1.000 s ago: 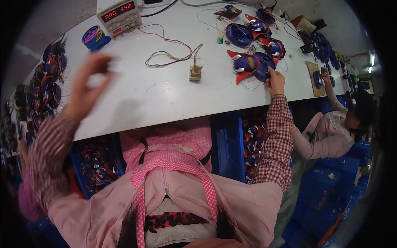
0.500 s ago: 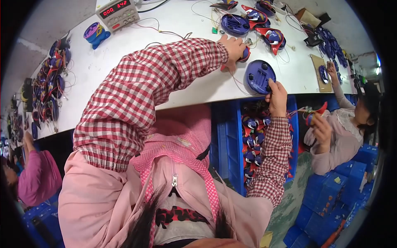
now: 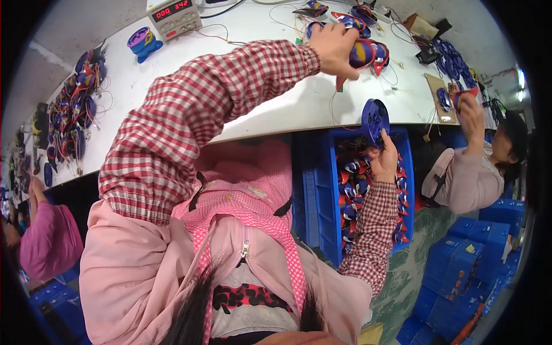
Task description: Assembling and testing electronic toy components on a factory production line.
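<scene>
My left hand (image 3: 333, 48) reaches over the white table and is closed round a purple, yellow and red toy part (image 3: 361, 54), its fingers partly hiding it. A red tip of it shows below my thumb. My right hand (image 3: 384, 156) grips the lower rim of a round dark blue plastic shell (image 3: 375, 119), tilted nearly edge-on just past the table's front edge. A thin wire hangs between the two hands; where its ends join I cannot make out. More toy parts like the held one, with red edges (image 3: 379, 57), lie just beyond my left hand.
A blue crate (image 3: 325, 201) filled with toy parts stands under my right forearm. A power supply (image 3: 172, 18) and a blue-purple tape holder (image 3: 144, 43) stand at the back left. Piled parts (image 3: 75, 109) lie far left. At right a co-worker (image 3: 468, 167) holds a red part.
My left hand has lifted the toy part off the table. My right hand has drawn the shell nearer and turned it edge-on. The co-worker's hand at right has risen with a red part.
</scene>
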Motion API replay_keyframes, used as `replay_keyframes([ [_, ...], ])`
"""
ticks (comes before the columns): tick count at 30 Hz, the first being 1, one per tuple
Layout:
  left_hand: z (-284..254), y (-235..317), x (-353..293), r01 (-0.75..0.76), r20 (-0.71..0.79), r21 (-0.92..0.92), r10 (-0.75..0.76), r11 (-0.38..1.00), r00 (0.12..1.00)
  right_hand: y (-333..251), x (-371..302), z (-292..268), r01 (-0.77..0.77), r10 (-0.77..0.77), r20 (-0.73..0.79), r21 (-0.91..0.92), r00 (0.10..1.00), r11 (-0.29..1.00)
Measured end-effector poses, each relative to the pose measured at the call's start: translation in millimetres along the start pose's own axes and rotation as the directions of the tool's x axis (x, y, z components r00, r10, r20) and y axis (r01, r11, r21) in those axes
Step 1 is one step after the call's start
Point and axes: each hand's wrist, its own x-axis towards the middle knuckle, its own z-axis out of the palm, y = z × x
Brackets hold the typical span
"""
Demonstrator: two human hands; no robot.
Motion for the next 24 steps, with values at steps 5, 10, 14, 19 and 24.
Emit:
replay_keyframes([
  [5, -69, 8, -1, 0.033, -0.199, -0.259, -0.086, 0.965, 0.976, 4, 12, -2, 0.050, -0.056, -0.098, -0.059, 0.994, 0.997],
  [10, -94, -5, -29, -0.195, -0.197, -0.295, 0.140, 0.935, 0.970, 6, 22, 7, 0.092, -0.104, -0.088, -0.131, 0.991, 0.987],
  [14, -149, 12, -90, -0.225, -0.221, -0.109, 0.197, 0.968, 0.955, -12, -9, 30, 0.145, -0.165, -0.064, -0.239, 0.984, 0.960],
  [19, -215, -14, -162, -0.135, -0.065, -0.641, 0.122, 0.756, 0.990, -18, -42, 71, 0.162, -0.120, 0.146, -0.323, 0.982, 0.932],
  [24, -199, -108, -189, -0.964, -0.481, -0.057, 0.839, 0.260, 0.255, 6, -70, 129, 0.087, 0.093, 0.357, -0.458, 0.930, 0.885],
])
